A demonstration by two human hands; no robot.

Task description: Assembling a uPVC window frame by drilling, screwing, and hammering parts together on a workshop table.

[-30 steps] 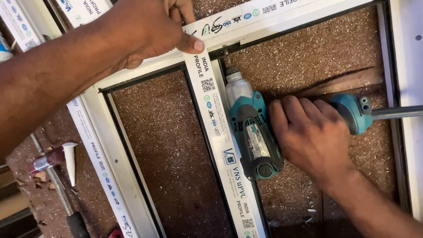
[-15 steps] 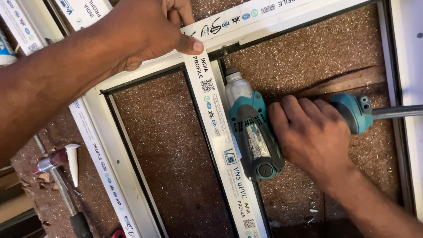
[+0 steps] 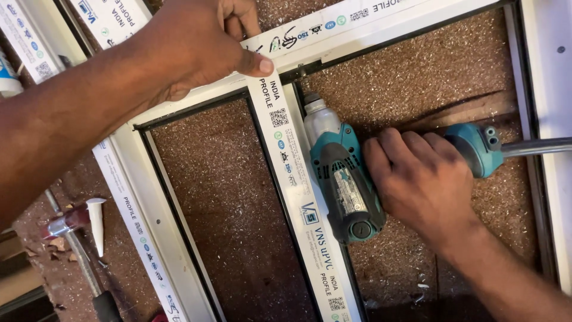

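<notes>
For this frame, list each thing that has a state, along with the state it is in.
left hand: pressed flat on the white frame, thumb on the joint.
right hand: closed around the teal power driver's grip.
teal power driver: lying sideways inside the frame, nose at the corner joint.
white frame: lying flat, protective film on.
sealant gun: lying unheld beside the frame.

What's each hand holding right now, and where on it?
Right hand grips the teal power driver around its handle, between the body and the base. Left hand presses on the white frame at the mullion joint, thumb on top.
</notes>
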